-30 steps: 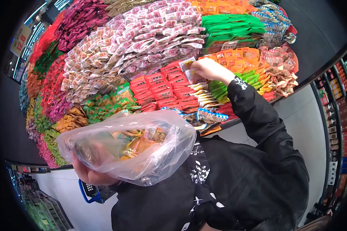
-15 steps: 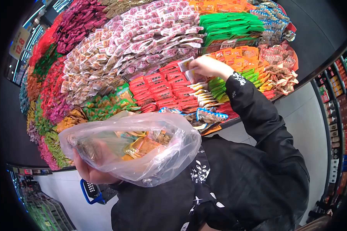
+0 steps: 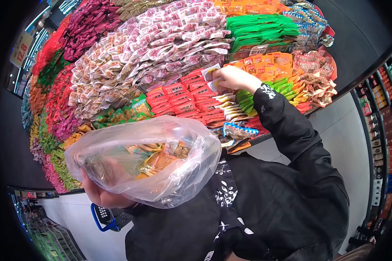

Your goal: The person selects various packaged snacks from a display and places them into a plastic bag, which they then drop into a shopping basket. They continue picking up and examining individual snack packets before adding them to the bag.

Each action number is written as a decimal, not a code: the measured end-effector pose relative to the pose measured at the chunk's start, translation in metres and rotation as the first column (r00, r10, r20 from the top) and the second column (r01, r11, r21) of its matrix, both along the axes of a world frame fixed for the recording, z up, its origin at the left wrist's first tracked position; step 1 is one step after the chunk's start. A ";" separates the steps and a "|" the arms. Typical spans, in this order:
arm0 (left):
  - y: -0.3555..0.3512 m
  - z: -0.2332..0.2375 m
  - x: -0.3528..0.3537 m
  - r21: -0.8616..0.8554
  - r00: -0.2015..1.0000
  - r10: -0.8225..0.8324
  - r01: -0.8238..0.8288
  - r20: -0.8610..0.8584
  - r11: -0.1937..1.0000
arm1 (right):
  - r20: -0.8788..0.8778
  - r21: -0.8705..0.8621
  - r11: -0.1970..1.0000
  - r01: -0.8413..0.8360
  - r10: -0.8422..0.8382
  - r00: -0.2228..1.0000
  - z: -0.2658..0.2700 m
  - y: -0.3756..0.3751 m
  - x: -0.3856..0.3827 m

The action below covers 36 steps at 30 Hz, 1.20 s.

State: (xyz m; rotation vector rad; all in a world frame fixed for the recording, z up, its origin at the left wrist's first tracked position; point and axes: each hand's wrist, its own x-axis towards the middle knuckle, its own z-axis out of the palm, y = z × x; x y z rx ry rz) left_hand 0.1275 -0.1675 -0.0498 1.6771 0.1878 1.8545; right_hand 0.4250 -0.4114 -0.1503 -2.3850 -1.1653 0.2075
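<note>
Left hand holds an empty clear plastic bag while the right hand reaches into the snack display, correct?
Not empty: the head view shows snack packets inside the plastic bag held by the left hand. The right hand does reach into the snack display.

- Black long-sleeved top point(image 3: 274, 209) covers the trunk. The cloth is smooth and faintly shiny, and it falls in soft folds.
- The right sleeve point(image 3: 287, 130) is the same black. It is full length, reaches the wrist, and wrinkles along the forearm and at the elbow.
- A small white print point(image 3: 269, 93) sits near the cuff of that sleeve, shaped like sprigs or blossoms.
- A strip of white leaf-and-twig pattern point(image 3: 225, 191) runs down the front of the top on the black ground.
- More white leaf shapes point(image 3: 241, 228) are scattered lower on the front.
- The right grip point(image 3: 233, 77) is bare beyond the cuff.
- The left grip point(image 3: 101, 196) is also bare and only partly in view.
</note>
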 end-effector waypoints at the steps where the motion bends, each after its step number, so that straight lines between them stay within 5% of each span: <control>1: -0.001 0.000 0.001 0.033 0.999 0.033 -0.033 -0.017 0.999 | -0.013 0.011 1.000 0.005 -0.005 1.000 -0.001 -0.001 0.000; 10: -0.002 -0.003 -0.005 -0.124 0.939 -0.322 0.336 0.119 0.934 | 0.161 0.255 0.967 -0.001 -0.041 0.986 0.016 -0.025 -0.005; 16: -0.007 -0.002 0.003 -0.012 0.992 -0.117 0.117 -0.043 0.993 | 0.082 0.564 0.826 0.020 -0.081 0.993 0.095 -0.022 -0.057; 19: -0.016 0.017 0.014 -0.263 0.976 -0.193 0.213 0.103 0.941 | 0.117 0.725 0.688 -0.031 -0.079 0.990 0.125 -0.016 -0.090; 21: -0.001 0.027 0.001 -0.479 0.620 -0.648 0.774 0.443 0.413 | 0.091 0.808 0.584 -0.073 -0.002 0.996 0.147 -0.013 -0.120; 22: -0.005 0.031 0.007 -0.470 0.604 -0.645 0.788 0.468 0.397 | 0.161 0.808 0.573 -0.135 0.005 0.987 0.157 -0.012 -0.133; 23: -0.009 0.035 0.014 -0.460 0.587 -0.643 0.802 0.492 0.381 | 0.229 0.805 0.562 -0.191 0.003 0.973 0.166 -0.013 -0.147; 24: -0.002 0.023 0.018 -0.523 0.788 -0.535 0.608 0.306 0.597 | 0.288 0.765 0.587 -0.265 0.056 0.956 0.177 -0.015 -0.161; 26: 0.001 0.019 0.029 -0.533 0.847 -0.498 0.512 0.183 0.674 | 0.375 0.684 0.598 -0.417 0.202 0.905 0.193 -0.011 -0.176; 29: -0.013 0.039 0.036 -0.517 0.595 -0.734 0.763 0.329 0.388 | 0.386 0.501 0.691 -0.522 0.361 0.849 0.188 0.025 -0.189; 31: -0.009 0.038 0.034 -0.503 0.492 -0.812 0.812 0.315 0.297 | 0.328 0.282 0.813 -0.509 0.417 0.848 0.170 0.057 -0.192; 33: 0.002 0.033 0.029 -0.399 0.286 -0.918 0.903 0.276 0.161 | 0.308 -0.144 0.867 -0.478 0.498 0.811 0.148 0.092 -0.183; 34: 0.008 0.031 0.025 -0.324 0.154 -0.959 0.943 0.239 0.071 | 0.302 -0.121 0.885 -0.450 0.465 0.832 0.138 0.105 -0.179; 36: 0.003 0.037 0.016 -0.435 0.274 -0.935 0.887 0.225 0.155 | 0.300 -0.102 0.899 -0.427 0.437 0.848 0.123 0.122 -0.177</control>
